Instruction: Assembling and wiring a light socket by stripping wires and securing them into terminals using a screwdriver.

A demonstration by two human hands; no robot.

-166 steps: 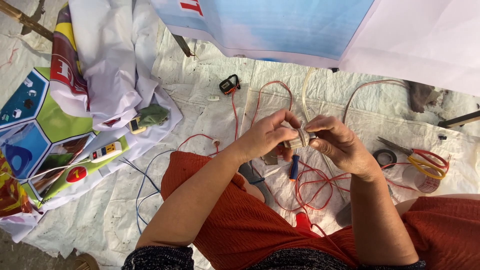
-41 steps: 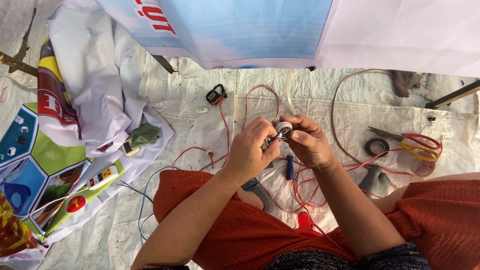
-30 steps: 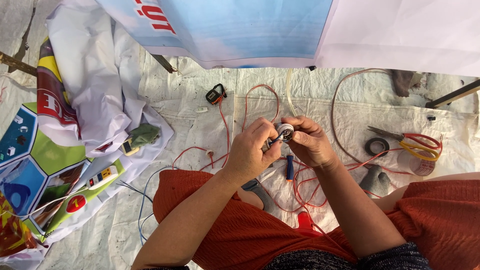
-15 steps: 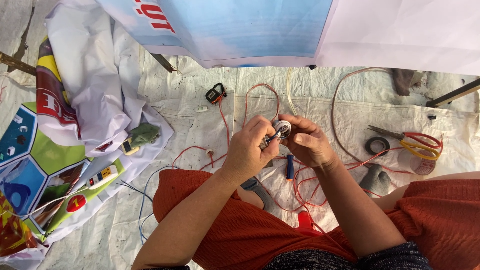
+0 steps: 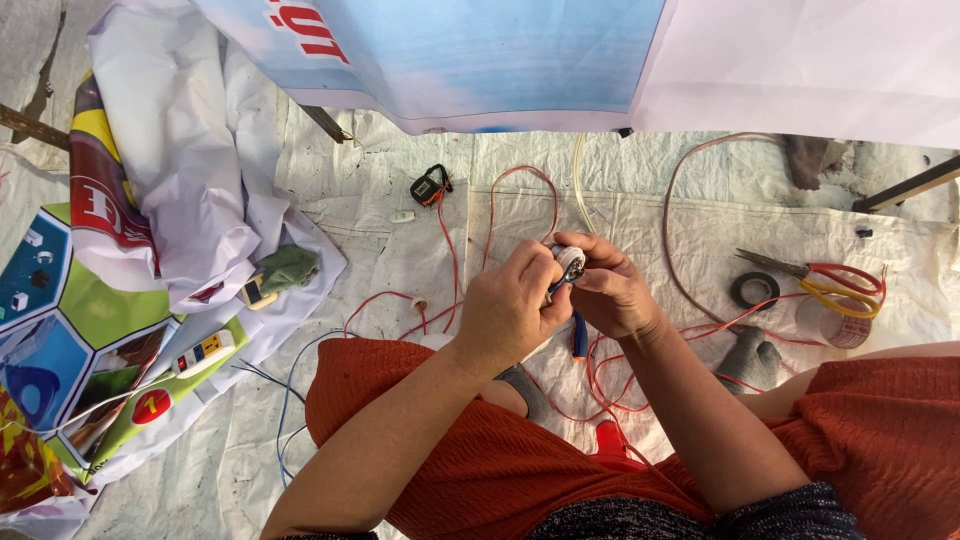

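Both my hands meet over my lap, above a white woven sheet (image 5: pixel 640 230). My right hand (image 5: pixel 612 292) grips a small round white fitting (image 5: pixel 571 259) with a metal centre. My left hand (image 5: pixel 510 305) pinches a thin dark tool against that fitting; its tip is hidden between my fingers. Thin red wire (image 5: pixel 500 200) loops across the sheet below and beyond my hands. A blue-handled tool (image 5: pixel 579 336) lies just under my right hand.
Red-and-yellow scissors (image 5: pixel 830 283), a black tape roll (image 5: pixel 754 290) and a clear tape roll (image 5: pixel 832 322) lie at right. A small black-and-orange part (image 5: pixel 430 188) lies farther out. Crumpled printed banners (image 5: pixel 150 230) pile at left. My legs in orange cloth (image 5: pixel 520 470) fill the foreground.
Since 5.5 s ago the view has shifted and my hands have turned the fitting so its round face shows. Over the last second my hands hardly move.
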